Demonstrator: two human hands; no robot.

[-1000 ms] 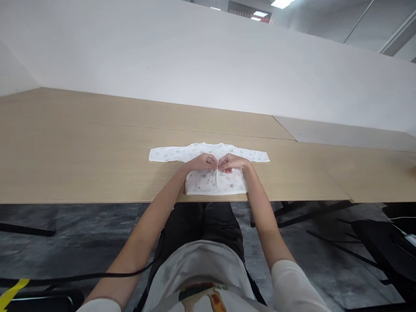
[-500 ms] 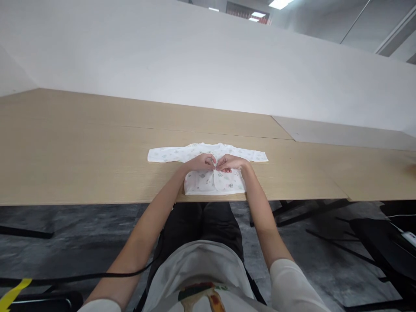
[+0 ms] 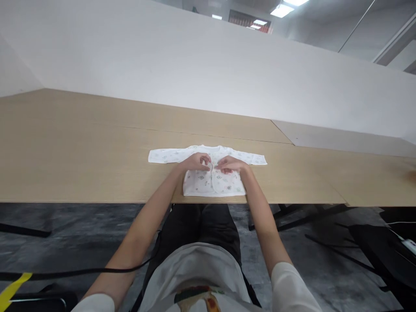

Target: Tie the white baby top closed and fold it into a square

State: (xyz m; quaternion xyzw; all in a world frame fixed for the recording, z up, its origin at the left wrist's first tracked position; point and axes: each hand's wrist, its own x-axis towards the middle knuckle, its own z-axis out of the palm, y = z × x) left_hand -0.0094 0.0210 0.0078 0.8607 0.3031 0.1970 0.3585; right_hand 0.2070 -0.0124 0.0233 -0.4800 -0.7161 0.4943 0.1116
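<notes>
A small white long-sleeved baby shirt [image 3: 198,184] with a scattered print lies flat on the table, its neckline away from me and both sleeves spread out sideways. Down its middle runs the front opening, with a curved overlapping edge. My left hand [image 3: 197,161] rests over the left side of the chest, thumb and fingertips apart beside the opening. Across from it, my right hand [image 3: 230,164] lies on the right side, its fingers pointing at the opening and partly bent. Neither hand visibly grips the cloth. Any fastener at the opening is too small to make out.
The wooden table [image 3: 97,173] has its front edge just below the shirt's hem. Behind it stands a white partition [image 3: 162,65]. A black cable [image 3: 81,272] passes near my left arm. A black chair [image 3: 377,247] is at lower right.
Half a second ago both hands were pinched together on the front opening, lifting the cloth slightly. Now the fingertips have parted sideways and the cloth lies flatter.
</notes>
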